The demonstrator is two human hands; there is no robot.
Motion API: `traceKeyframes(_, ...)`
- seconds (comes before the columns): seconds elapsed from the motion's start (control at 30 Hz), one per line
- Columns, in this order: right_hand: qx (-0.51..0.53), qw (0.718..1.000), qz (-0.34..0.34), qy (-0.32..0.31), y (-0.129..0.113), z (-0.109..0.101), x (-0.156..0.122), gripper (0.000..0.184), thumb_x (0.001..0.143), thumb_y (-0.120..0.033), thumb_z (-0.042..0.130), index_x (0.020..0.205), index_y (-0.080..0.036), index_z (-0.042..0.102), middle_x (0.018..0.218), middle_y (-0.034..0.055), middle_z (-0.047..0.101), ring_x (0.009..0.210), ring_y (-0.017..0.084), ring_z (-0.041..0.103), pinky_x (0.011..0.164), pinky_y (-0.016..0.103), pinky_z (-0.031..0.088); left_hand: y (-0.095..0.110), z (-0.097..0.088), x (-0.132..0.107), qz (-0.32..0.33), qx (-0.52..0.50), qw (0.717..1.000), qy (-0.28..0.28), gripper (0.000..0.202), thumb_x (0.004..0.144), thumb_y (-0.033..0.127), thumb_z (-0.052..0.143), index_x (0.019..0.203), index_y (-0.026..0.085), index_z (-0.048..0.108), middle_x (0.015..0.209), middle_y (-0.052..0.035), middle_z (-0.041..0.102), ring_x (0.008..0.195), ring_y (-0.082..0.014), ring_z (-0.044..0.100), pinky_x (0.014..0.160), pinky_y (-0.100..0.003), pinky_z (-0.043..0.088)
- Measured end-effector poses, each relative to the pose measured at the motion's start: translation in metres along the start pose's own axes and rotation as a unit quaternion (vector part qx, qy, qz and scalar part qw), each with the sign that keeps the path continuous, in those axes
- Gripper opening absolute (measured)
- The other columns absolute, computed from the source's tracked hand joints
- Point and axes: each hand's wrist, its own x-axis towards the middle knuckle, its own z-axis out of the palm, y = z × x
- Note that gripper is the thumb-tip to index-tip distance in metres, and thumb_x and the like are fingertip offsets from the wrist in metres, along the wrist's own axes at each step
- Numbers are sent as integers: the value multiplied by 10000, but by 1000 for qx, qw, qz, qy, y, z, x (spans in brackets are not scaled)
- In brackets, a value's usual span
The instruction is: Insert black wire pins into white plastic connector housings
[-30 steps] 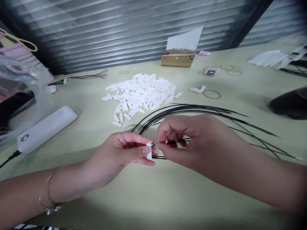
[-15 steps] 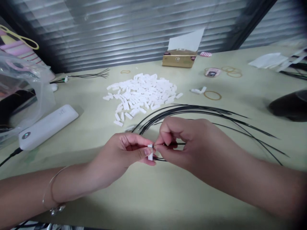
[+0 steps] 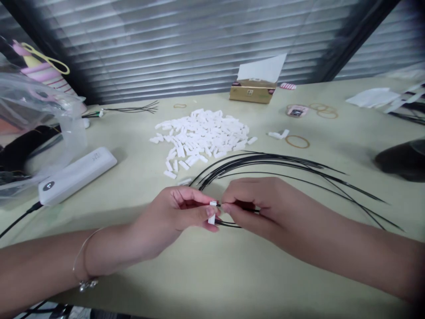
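Note:
My left hand pinches a small white plastic connector between thumb and forefinger, just above the table. My right hand faces it, fingers pinched on a thin black wire whose end meets the connector. A second black wire leaves the connector lower down. A loose bundle of black wires fans out to the right behind my hands. Further back lies a heap of white connectors.
A white power bank with a cable lies at the left beside a clear plastic bag. A gold tissue box stands at the back. Rubber bands and a dark object lie to the right.
My hands have stayed together on the connector and wire; my right fingers have lowered and flattened. The view has tilted slightly, so everything on the table sits a little lower.

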Motion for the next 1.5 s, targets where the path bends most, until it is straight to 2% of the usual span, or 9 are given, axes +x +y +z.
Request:
traceKeyframes(0.4,30,999,-22,-25,-2,-2,2,232,852,-164,474,630,-161,541,571,-45,494,530,56,434,482,176,298,-1,2,-1,4,26,1000,-15,43,698,96,715,713,129,691,638,25,688,592,-46,631,622,-126,515)
traceKeyframes(0.5,-12,999,-2,-33,13,-13,13,267,887,-280,440,696,-180,596,615,-26,563,547,84,491,483,194,345,-1,4,-3,4,21,1000,-16,70,698,128,723,739,130,666,681,19,687,622,-64,642,648,-165,533)
traceKeyframes(0.63,-124,990,-14,62,45,-21,33,171,835,-255,499,886,-155,629,932,77,634,855,185,569,758,309,433,0,9,-14,-35,54,997,-43,81,721,135,698,741,125,620,709,6,677,620,-56,644,633,-149,507)
traceKeyframes(0.77,-176,982,-56,42,60,-17,40,199,838,-205,462,721,-162,617,832,65,638,822,187,563,786,318,425,-1,12,-21,-76,39,993,-78,90,728,99,676,749,120,592,748,6,663,659,-48,643,664,-142,501)
traceKeyframes(0.9,-216,972,-44,78,52,-15,31,271,888,-189,357,846,-141,621,871,101,641,822,218,571,733,351,430,-1,9,-15,-92,4,995,-49,125,701,76,700,746,113,589,753,-10,677,674,-63,644,690,-176,521)
traceKeyframes(1.0,-226,970,-63,60,51,-14,28,206,882,-242,437,934,-145,611,950,93,640,877,210,577,762,333,443,-1,7,-10,-74,-13,997,-29,150,684,85,725,749,117,594,748,-9,679,677,-65,633,693,-191,528)
traceKeyframes(1.17,-239,967,-69,60,57,-9,36,225,876,-148,395,781,-135,597,897,92,641,890,200,561,815,328,429,-2,5,-9,-85,-14,995,-47,203,641,102,770,745,130,598,716,7,671,646,-74,634,668,-206,533)
traceKeyframes(1.37,-207,968,-50,130,21,-18,13,177,893,-217,370,811,-166,518,664,16,570,540,123,487,494,232,355,-3,3,-7,-52,-21,998,-40,136,683,113,742,753,136,627,730,2,683,689,-72,628,697,-207,532)
traceKeyframes(1.5,-142,987,-37,66,-6,-19,-6,200,874,-205,426,688,-191,498,587,-28,511,474,84,432,433,214,303,-3,1,-3,-22,-29,999,-33,111,694,85,722,765,138,655,736,4,694,730,-80,641,732,-210,540)
